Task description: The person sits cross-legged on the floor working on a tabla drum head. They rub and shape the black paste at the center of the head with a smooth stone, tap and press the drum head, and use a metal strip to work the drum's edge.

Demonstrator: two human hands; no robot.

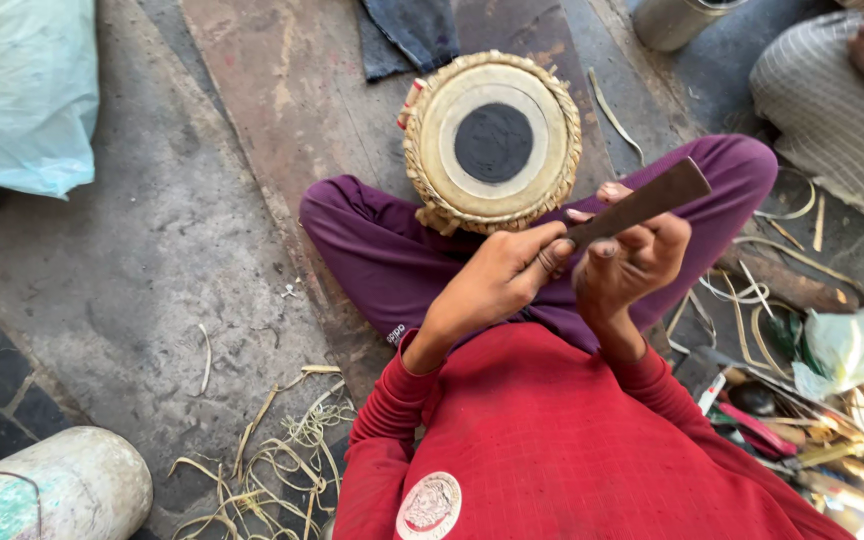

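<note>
— Dark metal, is it, the flat blade right of the frame's centre?

— Yes. The right hand holds it, fingers curled around its lower part. The left hand pinches its near end with thumb and fingers.

— And the drum?

— It stands above the hands in the frame, between the person's knees, its round skin with the black spot facing up.

— What lies around?

— Pale strips on the floor at lower left, and tools in a tray at lower right.
</note>
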